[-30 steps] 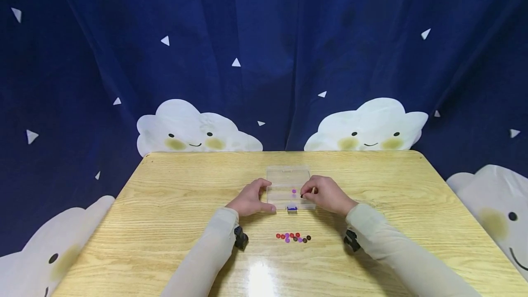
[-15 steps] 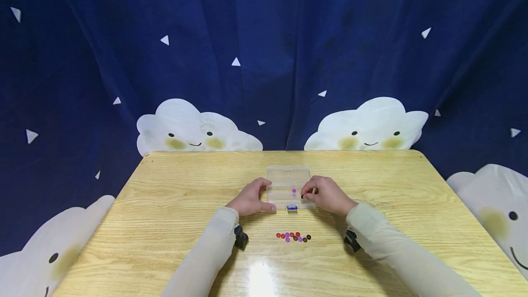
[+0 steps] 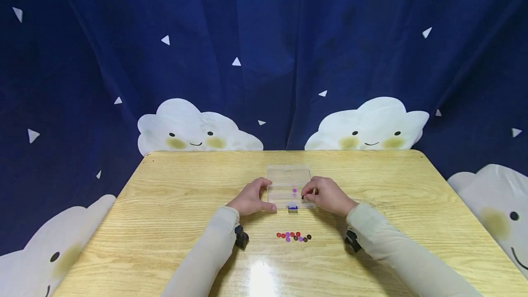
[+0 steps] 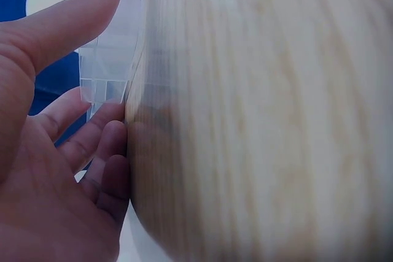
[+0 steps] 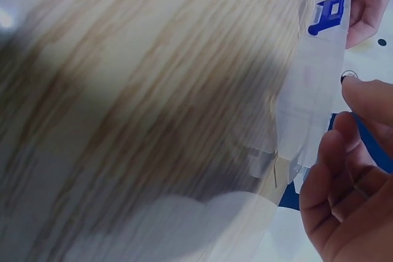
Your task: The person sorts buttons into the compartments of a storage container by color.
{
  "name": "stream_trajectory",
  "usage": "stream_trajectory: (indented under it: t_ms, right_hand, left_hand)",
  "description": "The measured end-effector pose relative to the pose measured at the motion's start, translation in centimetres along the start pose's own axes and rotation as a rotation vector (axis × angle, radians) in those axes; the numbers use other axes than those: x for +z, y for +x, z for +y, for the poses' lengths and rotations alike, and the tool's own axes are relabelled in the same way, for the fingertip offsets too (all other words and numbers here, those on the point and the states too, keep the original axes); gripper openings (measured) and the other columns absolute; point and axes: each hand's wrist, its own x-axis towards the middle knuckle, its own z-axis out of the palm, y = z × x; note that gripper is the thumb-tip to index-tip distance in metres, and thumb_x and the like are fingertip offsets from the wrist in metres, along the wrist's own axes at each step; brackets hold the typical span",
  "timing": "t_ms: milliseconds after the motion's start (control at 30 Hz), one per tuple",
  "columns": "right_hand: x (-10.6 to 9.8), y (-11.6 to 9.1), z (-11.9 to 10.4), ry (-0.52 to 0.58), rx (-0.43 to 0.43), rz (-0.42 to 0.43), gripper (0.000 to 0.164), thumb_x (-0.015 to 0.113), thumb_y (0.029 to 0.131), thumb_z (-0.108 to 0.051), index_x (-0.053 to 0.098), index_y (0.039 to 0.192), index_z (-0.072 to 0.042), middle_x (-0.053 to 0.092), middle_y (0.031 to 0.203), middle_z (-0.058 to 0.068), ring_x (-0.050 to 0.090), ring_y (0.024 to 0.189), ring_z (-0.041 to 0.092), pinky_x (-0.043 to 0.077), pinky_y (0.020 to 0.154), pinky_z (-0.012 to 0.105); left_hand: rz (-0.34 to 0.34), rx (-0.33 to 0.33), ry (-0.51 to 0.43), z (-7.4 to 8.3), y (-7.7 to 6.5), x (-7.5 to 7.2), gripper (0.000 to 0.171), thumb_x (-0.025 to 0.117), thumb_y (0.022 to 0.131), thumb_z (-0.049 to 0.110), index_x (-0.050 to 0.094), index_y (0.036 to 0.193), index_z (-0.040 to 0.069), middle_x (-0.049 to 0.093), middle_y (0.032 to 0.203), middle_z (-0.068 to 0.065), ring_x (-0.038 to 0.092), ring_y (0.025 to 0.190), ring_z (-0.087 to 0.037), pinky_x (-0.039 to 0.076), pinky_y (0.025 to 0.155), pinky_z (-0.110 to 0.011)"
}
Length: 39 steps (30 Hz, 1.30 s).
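A clear plastic box (image 3: pixel 284 192) lies on the table with its lid (image 3: pixel 288 175) raised at the back and a blue latch (image 5: pixel 328 15) at the front. My left hand (image 3: pixel 250 197) holds the box's left end, thumb at the front corner and fingers along the side. Over the box's right part, my right hand (image 3: pixel 327 195) pinches a small dark button (image 3: pixel 303 197) between thumb and fingertips. One purple button (image 3: pixel 294 190) shows inside the box. In the right wrist view the thumb hides most of the dark button.
Several red buttons (image 3: pixel 278 235), purple buttons (image 3: pixel 288 239) and dark buttons (image 3: pixel 305 239) lie in a loose row on the wooden table (image 3: pixel 165 223) in front of the box. A dark blue curtain (image 3: pixel 264 58) with white clouds stands behind the table.
The dark button in my right fingertips has dipped very slightly. Otherwise both hands and the box hold their places.
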Motion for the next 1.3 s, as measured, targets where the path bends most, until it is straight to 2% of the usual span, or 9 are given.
stream_trajectory:
  t_ms: [533, 1300]
  right_hand:
    - [-0.12, -0.15, 0.05, -0.007, 0.005, -0.012, 0.013, 0.072, 0.087, -0.004, 0.077, 0.083, -0.015, 0.067, 0.084, -0.003, 0.049, 0.069, 0.003, 0.045, 0.063, 0.021]
    - [-0.39, -0.31, -0.28, 0.008, 0.026, -0.02, 0.007, 0.071, 0.087, -0.005, 0.076, 0.09, -0.008, 0.068, 0.086, -0.001, 0.052, 0.07, 0.003, 0.046, 0.064, 0.02]
  left_hand:
    - [0.007, -0.013, -0.01, 0.06, -0.01, 0.08, 0.077, 0.087, 0.076, 0.026, 0.048, 0.141, 0.013, 0.054, 0.136, -0.01, 0.05, 0.115, -0.024, 0.042, 0.105, -0.043]
    - [0.004, -0.007, 0.001, 0.09, -0.01, 0.06, 0.077, 0.087, 0.076, 0.027, 0.048, 0.141, 0.013, 0.054, 0.134, -0.01, 0.05, 0.114, -0.024, 0.042, 0.104, -0.043]
